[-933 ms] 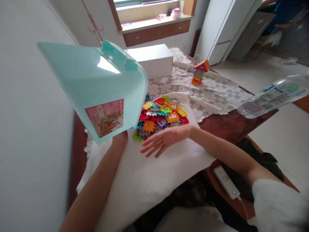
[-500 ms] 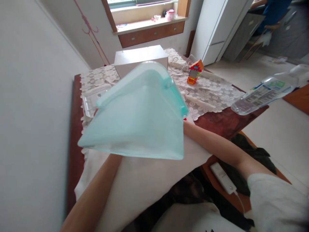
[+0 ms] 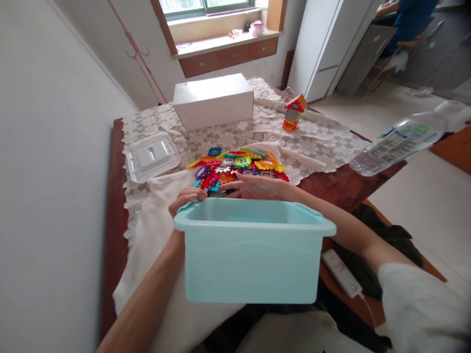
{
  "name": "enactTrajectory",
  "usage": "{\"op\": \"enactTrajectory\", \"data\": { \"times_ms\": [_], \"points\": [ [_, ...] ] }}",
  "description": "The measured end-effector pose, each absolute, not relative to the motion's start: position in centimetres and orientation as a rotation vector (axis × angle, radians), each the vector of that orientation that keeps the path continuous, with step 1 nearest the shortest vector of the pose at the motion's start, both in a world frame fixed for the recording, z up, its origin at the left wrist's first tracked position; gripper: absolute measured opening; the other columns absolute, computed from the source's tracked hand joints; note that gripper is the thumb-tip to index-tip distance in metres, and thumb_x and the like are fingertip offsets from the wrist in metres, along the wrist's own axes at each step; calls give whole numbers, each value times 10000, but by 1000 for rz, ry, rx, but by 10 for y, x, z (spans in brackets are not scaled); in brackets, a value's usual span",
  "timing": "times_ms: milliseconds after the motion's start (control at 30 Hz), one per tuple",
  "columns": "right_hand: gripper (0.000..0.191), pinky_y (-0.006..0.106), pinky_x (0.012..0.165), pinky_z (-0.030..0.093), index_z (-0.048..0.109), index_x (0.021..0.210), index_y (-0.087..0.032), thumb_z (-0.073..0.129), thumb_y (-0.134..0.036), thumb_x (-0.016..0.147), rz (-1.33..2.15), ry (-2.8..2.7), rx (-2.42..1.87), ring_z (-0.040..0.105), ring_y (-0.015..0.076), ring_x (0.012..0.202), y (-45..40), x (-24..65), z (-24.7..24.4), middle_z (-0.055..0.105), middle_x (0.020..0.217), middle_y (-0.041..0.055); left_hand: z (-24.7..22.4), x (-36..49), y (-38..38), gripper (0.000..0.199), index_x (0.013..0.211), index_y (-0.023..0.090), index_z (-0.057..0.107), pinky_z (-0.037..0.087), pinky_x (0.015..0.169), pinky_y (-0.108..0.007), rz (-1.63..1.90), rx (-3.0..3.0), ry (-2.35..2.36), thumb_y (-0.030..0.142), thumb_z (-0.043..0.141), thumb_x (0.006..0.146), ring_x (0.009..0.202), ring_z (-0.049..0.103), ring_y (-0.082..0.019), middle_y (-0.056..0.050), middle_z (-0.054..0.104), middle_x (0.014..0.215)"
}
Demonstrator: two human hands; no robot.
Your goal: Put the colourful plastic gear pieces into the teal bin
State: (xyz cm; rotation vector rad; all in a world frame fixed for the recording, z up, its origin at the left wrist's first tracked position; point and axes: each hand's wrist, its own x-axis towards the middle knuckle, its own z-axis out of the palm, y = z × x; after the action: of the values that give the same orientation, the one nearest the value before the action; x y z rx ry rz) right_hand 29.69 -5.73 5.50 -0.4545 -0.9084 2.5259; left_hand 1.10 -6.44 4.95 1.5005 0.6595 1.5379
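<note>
A light turquoise plastic bin is upright close to my body, its mouth facing up; I cannot see its bottom inside. My left hand has its fingers closed at the bin's far left corner, on the rim. Just beyond the far rim, my right hand is stretched out flat with fingers apart, holding nothing. It lies against the near side of a heap of colourful plastic building pieces, some shaped like windows and toothed tiles. The bin hides part of the white cloth beneath.
A clear plastic lid or tray lies at the left. Behind the heap stands a white box, with a small toy house to its right. A clear bottle is at the right. A person is in the background.
The bin has swung from tipped over to upright and come down nearer my body. The heap of pieces and both hands, hidden before, now show.
</note>
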Motion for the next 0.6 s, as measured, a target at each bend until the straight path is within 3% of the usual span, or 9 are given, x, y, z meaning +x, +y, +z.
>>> {"op": "enactTrajectory", "data": {
  "times_ms": [100,233,333,433,533,600],
  "points": [
    [635,394,998,690,763,1430,-182,715,-704,1072,2492,-963,-492,830,294,1174,-59,307,61,872,1379,147,54,16,-67,231,1159,379,850,683,817,-412,1747,1766,521,545,923,1016,856,785,-237,6,827,973],
    [580,406,1058,679,775,1290,-199,735,-734,1070,2347,-1035,-550,825,288,1198,-58,316,73,875,1317,144,55,22,-73,229,1281,433,815,691,882,-434,1897,1910,465,546,818,1082,908,769,-252,0,814,1056],
    [598,470,1119,661,742,1202,-221,717,-800,1055,2202,-1004,-550,805,330,1290,-58,323,83,857,1397,178,44,19,-72,335,1288,422,760,671,1016,-514,1928,1916,565,611,838,1023,978,752,-293,-18,788,1091],
    [714,522,1171,631,721,1258,-209,655,-883,1031,2149,-934,-472,779,365,1352,-55,329,89,822,1502,217,21,14,-60,467,1194,409,711,636,1088,-564,2018,1851,669,751,855,911,1026,722,-324,-25,741,1086],
    [742,512,1165,627,689,1374,-208,527,-873,1088,2112,-859,-389,786,336,1316,-48,332,88,819,1522,196,0,12,-46,631,1142,387,686,613,1127,-564,2001,1865,674,859,890,777,1106,709,-343,-46,728,1129],
    [688,493,1135,641,682,1384,-223,476,-829,1130,2090,-864,-388,796,312,1268,-43,332,84,835,1496,167,-6,14,-39,645,1171,387,690,628,1124,-541,1994,1840,674,810,947,758,1170,730,-338,-50,754,1244]
  ]
}}
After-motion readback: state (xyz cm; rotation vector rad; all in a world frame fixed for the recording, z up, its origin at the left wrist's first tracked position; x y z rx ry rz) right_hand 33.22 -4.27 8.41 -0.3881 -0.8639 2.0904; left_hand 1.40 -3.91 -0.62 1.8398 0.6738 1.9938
